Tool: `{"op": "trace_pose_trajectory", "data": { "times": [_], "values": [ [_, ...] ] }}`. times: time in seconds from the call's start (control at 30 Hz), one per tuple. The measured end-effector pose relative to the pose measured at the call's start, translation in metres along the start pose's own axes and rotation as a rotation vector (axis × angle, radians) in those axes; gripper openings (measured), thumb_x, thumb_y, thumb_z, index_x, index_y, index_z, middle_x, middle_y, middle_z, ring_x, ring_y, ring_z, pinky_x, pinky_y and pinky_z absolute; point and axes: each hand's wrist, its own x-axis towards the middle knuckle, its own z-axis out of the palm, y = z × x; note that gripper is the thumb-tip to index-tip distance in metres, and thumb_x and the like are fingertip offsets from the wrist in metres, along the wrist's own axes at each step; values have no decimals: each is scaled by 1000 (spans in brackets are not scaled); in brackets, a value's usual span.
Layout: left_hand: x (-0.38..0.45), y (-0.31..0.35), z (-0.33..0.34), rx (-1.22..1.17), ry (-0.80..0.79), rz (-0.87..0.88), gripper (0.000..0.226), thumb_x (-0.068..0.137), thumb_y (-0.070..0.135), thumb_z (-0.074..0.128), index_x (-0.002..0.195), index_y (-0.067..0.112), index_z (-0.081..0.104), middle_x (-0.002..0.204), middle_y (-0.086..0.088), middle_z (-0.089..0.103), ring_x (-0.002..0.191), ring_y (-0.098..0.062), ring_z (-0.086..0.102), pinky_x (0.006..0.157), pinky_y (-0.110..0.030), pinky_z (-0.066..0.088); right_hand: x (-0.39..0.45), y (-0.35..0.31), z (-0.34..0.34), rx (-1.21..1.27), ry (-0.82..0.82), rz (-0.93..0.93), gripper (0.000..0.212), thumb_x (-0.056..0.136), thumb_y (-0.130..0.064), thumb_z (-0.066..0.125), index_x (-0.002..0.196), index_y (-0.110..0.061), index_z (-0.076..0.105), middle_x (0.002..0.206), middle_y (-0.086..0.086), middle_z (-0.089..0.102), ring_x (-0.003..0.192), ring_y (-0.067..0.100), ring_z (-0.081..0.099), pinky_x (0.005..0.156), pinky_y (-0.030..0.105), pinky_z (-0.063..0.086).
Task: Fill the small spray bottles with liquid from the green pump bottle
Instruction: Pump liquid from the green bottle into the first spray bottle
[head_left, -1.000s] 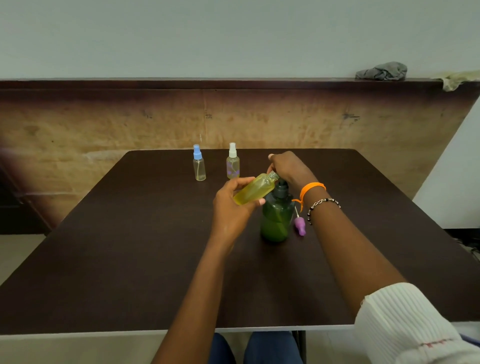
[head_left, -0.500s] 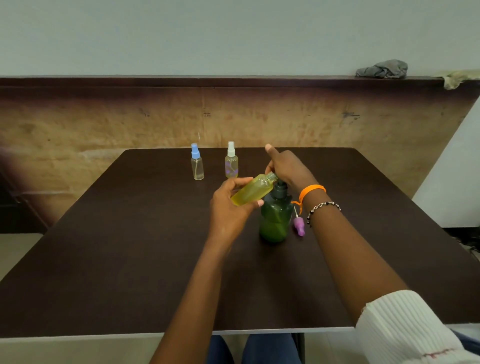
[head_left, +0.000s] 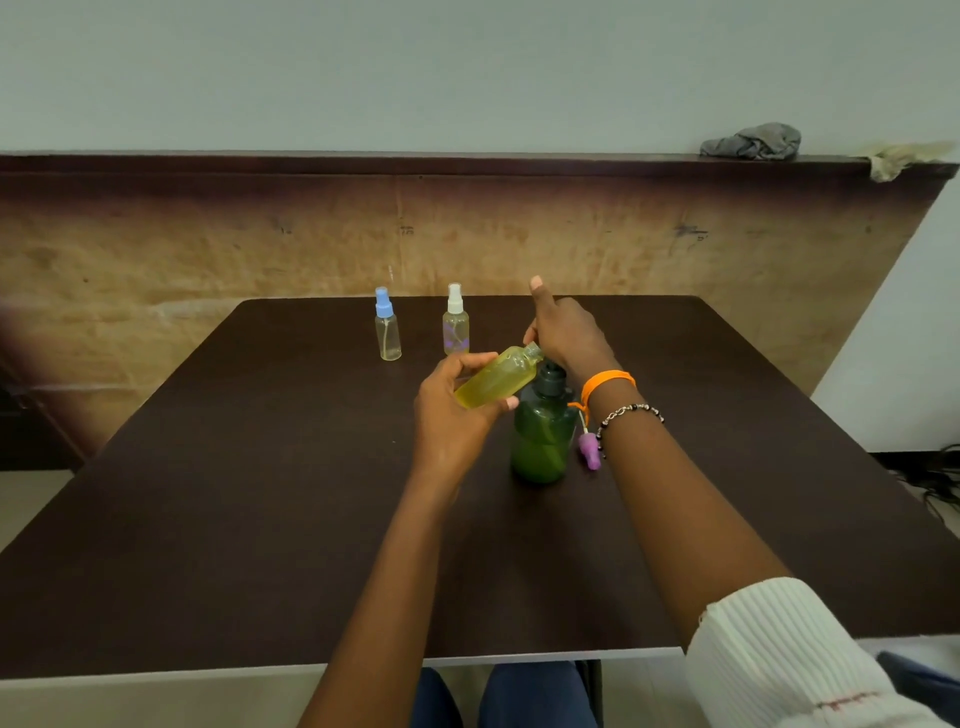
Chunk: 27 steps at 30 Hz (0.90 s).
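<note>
At the centre of the frame the left hand (head_left: 452, 415) wraps its fingers and thumb around a small clear plastic bottle full of yellow liquid (head_left: 496, 383), tilted with its uncapped neck pointing up and right toward the pump. The right hand (head_left: 566, 332) sits over the dark pump head of the translucent green plastic pump bottle (head_left: 540, 436), which stands upright on the dark brown table (head_left: 260, 493). That hand covers the nozzle, so where the small bottle's mouth meets the spout is hidden; the index finger points up, and whether the other fingers press or grip the pump cannot be told.

Just right of the green bottle lies a small purple spray cap with a thin dip tube (head_left: 589, 449), partly behind the wrist, which wears an orange band (head_left: 605, 382) and a beaded bracelet (head_left: 628, 413).

Above and left of centre stand a clear spray bottle with a blue cap (head_left: 387, 332) and a clear spray bottle with a white cap (head_left: 455, 325); the latter bears a faint purple marking, too blurred to read. No label shows elsewhere.

At upper right a crumpled grey cloth (head_left: 750, 141) rests on the ledge.
</note>
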Motion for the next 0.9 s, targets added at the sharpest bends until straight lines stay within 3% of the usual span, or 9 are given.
{"op": "trace_pose_trajectory", "data": {
  "times": [0.17,0.33,0.63,0.77,0.9],
  "values": [
    [-1,1,-1,3,-3,2,42,66,-2,78,99,20,65,108,1,67,97,-7,63,79,-16,51,-3,-7,-5,-86,-18,3,83,88,-68,8,102,-13,68,117,14,62,109,37,55,102,54,37],
    [-2,0,-3,-8,-31,12,42,69,-2,75,103,21,64,105,6,66,94,0,62,79,-13,50,1,0,-4,114,-72,-11,77,90,-66,14,59,-16,63,92,15,65,93,35,61,94,48,47],
    [-3,-1,-5,48,-79,56,41,77,0,70,111,22,61,109,0,61,89,5,57,75,-4,43,2,2,1,34,-31,7,75,90,-64,16,87,-11,69,108,16,66,101,36,59,97,50,43],
    [-3,0,-5,49,-93,62,41,79,1,68,112,22,60,108,3,60,89,7,57,76,-4,43,-2,-7,-6,-79,-50,34,78,90,-65,13,109,-11,65,120,14,60,112,37,54,103,54,35],
    [-2,-1,-4,53,-109,71,40,81,0,65,115,19,59,102,7,57,81,19,55,73,-2,42,0,-3,-4,-55,-30,37,75,90,-64,14,109,-11,65,120,14,60,111,37,54,103,54,35]
  ]
}}
